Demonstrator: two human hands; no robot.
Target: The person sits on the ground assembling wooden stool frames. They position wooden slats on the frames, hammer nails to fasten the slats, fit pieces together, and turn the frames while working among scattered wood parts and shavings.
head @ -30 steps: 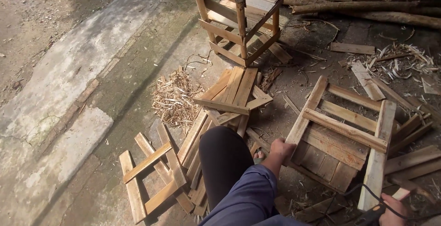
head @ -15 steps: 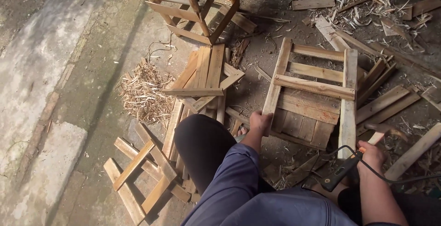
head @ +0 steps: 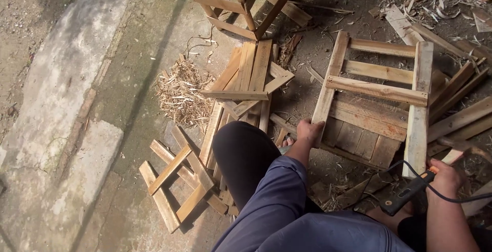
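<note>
Dirt floor [head: 318, 62], concrete strip [head: 56, 103], wood shavings [head: 179, 95], daylight

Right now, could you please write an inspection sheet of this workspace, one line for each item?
Surface: bare ground, dirt and concrete, with a pile of wood shavings.
Job's things: wooden frame lying flat; black corded tool.
Clutter: loose slats, a small crossed slat piece, scrap strips at right.
Grippers: left hand grips the frame's near corner; right hand holds the tool.
Cables: black cord runs from the tool.
Surroundings: upright wooden frame at top.
</note>
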